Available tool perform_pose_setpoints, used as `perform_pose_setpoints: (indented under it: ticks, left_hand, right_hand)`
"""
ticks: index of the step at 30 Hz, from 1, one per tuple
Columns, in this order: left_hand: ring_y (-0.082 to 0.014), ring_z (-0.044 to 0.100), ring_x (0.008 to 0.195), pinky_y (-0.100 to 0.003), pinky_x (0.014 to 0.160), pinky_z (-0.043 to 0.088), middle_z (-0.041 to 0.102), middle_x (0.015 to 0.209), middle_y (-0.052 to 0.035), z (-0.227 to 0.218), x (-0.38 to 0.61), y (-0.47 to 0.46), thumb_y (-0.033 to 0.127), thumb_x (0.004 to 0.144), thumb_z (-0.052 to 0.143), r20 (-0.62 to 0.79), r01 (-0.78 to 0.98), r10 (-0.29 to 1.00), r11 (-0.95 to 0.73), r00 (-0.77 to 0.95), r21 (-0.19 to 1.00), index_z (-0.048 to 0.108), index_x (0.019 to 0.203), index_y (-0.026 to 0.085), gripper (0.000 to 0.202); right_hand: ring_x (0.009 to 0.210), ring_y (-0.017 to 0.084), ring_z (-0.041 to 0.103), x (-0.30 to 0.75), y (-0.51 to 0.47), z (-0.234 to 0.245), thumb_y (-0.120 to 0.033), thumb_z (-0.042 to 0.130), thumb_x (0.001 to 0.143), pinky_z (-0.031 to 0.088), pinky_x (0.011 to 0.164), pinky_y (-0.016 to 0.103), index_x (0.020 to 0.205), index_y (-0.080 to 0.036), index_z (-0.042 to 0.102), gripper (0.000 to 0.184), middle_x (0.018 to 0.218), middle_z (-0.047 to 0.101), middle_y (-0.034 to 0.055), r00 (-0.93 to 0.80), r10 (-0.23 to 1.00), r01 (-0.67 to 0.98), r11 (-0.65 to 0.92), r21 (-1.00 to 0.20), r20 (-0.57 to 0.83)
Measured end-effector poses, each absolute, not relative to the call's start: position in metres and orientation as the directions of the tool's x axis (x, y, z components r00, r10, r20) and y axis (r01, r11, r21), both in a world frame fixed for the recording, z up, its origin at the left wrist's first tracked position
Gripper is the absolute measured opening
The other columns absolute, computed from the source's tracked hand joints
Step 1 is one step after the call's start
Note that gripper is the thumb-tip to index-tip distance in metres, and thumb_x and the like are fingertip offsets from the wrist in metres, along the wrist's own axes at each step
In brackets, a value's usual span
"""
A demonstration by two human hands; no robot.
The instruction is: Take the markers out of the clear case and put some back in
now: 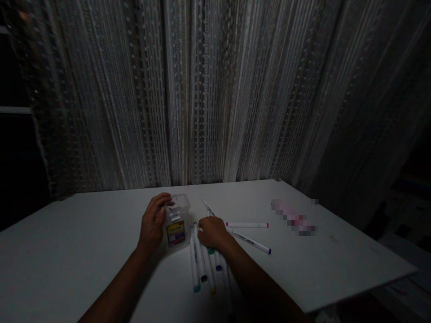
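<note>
A clear plastic case (177, 231) with a yellow and dark label stands upright on the white table, its lid (182, 201) raised. My left hand (154, 222) grips the case from its left side. Just right of it, my right hand (213, 231) is closed over a loose bunch of white markers; whatever its fingers pinch is hidden beneath it. From the bunch, a light blue-ended marker (194, 264) and a yellow-ended marker (209, 271) point toward me. A pink-ended marker (247, 224) and a dark blue-ended marker (252, 241) lie right of that hand.
The white table (97, 233) reaches back to a patterned grey curtain (208, 89). A blurred-out pinkish object (292, 217) lies on the right side. The table's right edge slants toward me, with dim items below it.
</note>
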State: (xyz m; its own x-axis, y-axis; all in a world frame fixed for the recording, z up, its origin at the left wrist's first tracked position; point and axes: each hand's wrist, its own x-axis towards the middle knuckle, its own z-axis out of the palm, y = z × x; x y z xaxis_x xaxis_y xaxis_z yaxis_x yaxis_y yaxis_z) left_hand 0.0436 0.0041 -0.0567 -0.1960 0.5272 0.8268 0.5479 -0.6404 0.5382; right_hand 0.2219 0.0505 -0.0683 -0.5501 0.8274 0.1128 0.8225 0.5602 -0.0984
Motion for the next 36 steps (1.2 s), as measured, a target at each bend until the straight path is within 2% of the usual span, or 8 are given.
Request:
perform_pose_setpoints:
  ticks: [12, 16, 24, 32, 36]
  left_hand:
    - [-0.0203, 0.052, 0.101, -0.037, 0.088, 0.045, 0.053, 0.107, -0.0090, -0.0560, 0.0434, 0.0046, 0.040, 0.086, 0.035, 0.827, 0.539, 0.531, -0.649, -0.184, 0.536, 0.056, 0.095, 0.016, 0.033]
    - [-0.0213, 0.051, 0.103, -0.038, 0.090, 0.044, 0.053, 0.107, -0.0094, -0.0555, 0.0429, 0.0053, 0.043, 0.086, 0.034, 0.828, 0.563, 0.531, -0.635, -0.178, 0.529, 0.056, 0.093, 0.016, 0.036]
    - [-0.0212, 0.052, 0.101, -0.036, 0.084, 0.048, 0.053, 0.107, -0.0097, -0.0548, 0.0436, 0.0050, 0.045, 0.085, 0.034, 0.821, 0.551, 0.538, -0.634, -0.189, 0.543, 0.056, 0.093, 0.016, 0.038]
    - [-0.0220, 0.050, 0.105, -0.038, 0.090, 0.044, 0.053, 0.108, -0.0095, -0.0560, 0.0426, 0.0054, 0.045, 0.086, 0.034, 0.830, 0.561, 0.531, -0.639, -0.174, 0.526, 0.056, 0.093, 0.016, 0.038]
    - [-0.0211, 0.052, 0.102, -0.036, 0.086, 0.046, 0.053, 0.107, -0.0093, -0.0553, 0.0433, 0.0051, 0.044, 0.085, 0.035, 0.823, 0.541, 0.536, -0.642, -0.189, 0.543, 0.056, 0.095, 0.016, 0.036]
  right_hand:
    - [0.092, 0.026, 0.061, 0.2218, 0.0507, -0.0678, -0.025, 0.044, 0.074, 0.045, 0.074, 0.033, 0.091, -0.014, 0.064, 0.029, 0.096, 0.066, 0.0146, -0.550, 0.828, 0.822, 0.560, -0.104, 0.114]
    - [0.093, 0.025, 0.061, 0.2210, 0.0506, -0.0668, -0.025, 0.044, 0.074, 0.045, 0.075, 0.033, 0.092, -0.014, 0.064, 0.029, 0.097, 0.066, 0.0149, -0.543, 0.834, 0.829, 0.551, -0.098, 0.094]
    - [0.092, 0.026, 0.061, 0.2210, 0.0498, -0.0649, -0.024, 0.044, 0.073, 0.045, 0.074, 0.033, 0.094, -0.014, 0.065, 0.030, 0.096, 0.066, 0.0143, -0.537, 0.839, 0.833, 0.543, -0.104, 0.087]
    - [0.092, 0.026, 0.061, 0.2215, 0.0502, -0.0664, -0.024, 0.043, 0.074, 0.045, 0.075, 0.034, 0.095, -0.013, 0.064, 0.032, 0.097, 0.066, 0.0152, -0.545, 0.832, 0.826, 0.554, -0.109, 0.101]
    - [0.092, 0.027, 0.061, 0.2215, 0.0513, -0.0681, -0.025, 0.044, 0.073, 0.045, 0.075, 0.035, 0.096, -0.014, 0.064, 0.033, 0.096, 0.066, 0.0145, -0.543, 0.832, 0.824, 0.553, -0.118, 0.112]
